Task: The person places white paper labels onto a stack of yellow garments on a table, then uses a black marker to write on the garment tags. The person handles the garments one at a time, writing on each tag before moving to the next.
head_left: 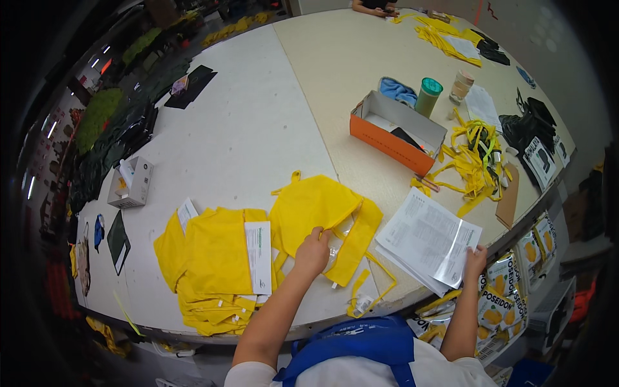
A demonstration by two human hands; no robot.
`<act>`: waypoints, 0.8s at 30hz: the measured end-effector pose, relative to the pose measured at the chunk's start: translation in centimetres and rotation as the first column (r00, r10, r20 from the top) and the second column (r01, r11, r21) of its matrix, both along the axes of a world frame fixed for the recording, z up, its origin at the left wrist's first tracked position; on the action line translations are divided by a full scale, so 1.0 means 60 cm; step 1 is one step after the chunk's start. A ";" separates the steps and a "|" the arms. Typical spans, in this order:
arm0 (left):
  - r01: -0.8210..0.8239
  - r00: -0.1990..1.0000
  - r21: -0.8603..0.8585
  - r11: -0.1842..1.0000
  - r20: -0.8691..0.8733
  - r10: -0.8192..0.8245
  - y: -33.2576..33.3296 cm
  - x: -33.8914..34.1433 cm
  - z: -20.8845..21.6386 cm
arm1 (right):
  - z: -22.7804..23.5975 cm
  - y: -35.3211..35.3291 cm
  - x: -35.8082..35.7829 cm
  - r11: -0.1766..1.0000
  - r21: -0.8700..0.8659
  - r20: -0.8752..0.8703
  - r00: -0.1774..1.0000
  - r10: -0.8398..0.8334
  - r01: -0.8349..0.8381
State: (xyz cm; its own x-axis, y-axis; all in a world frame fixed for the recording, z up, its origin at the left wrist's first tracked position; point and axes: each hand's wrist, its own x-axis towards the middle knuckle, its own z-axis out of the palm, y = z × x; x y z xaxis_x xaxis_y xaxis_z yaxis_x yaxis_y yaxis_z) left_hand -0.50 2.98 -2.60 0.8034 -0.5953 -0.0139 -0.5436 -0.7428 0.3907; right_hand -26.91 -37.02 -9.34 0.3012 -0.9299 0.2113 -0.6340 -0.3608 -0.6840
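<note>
My left hand [313, 253] is closed on the edge of a yellow fabric pouch [317, 205] lying in front of me. Clear plastic [336, 244] shows in the gap beside my fingers, next to a yellow flap or strip [361, 242]. At the right, my right hand [476, 260] grips the corner of a printed white sheet [429, 235], the top one of a small stack of papers near the table edge. Left of the pouch lies a pile of folded yellow fabric pieces [216, 251], with a white printed sheet [259, 255] along its right side.
An orange-sided open box [390, 147] stands beyond the papers, near a green-lidded cup [428, 97], a jar [461, 87] and tangled yellow straps [480, 158]. A white box [132, 184] sits at left. Bagged packages [500, 303] fill crates below the right edge. Another person [377, 6] sits at the far end.
</note>
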 end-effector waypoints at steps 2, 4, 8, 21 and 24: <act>-0.014 0.999 -0.028 1.000 0.045 0.015 0.001 0.002 -0.009 | 0.015 -0.004 -0.008 0.942 0.300 0.012 0.988 0.155 -0.151; -0.012 0.996 -0.049 0.999 0.082 0.016 0.006 0.004 -0.019 | 0.054 -0.012 -0.013 0.993 0.050 0.008 0.995 0.104 -0.104; 0.017 0.998 -0.020 1.000 0.058 -0.016 0.010 0.006 -0.008 | 0.199 0.041 0.029 0.978 0.133 0.481 0.873 0.076 -0.158; 0.025 1.000 0.004 1.000 0.017 -0.025 -0.004 0.032 -0.003 | 0.101 0.179 0.202 0.840 0.336 0.278 0.897 0.344 -0.426; 0.001 1.000 -0.044 0.999 0.025 0.000 -0.014 0.027 -0.012 | 0.092 0.214 0.214 0.840 0.293 0.334 0.872 0.358 -0.457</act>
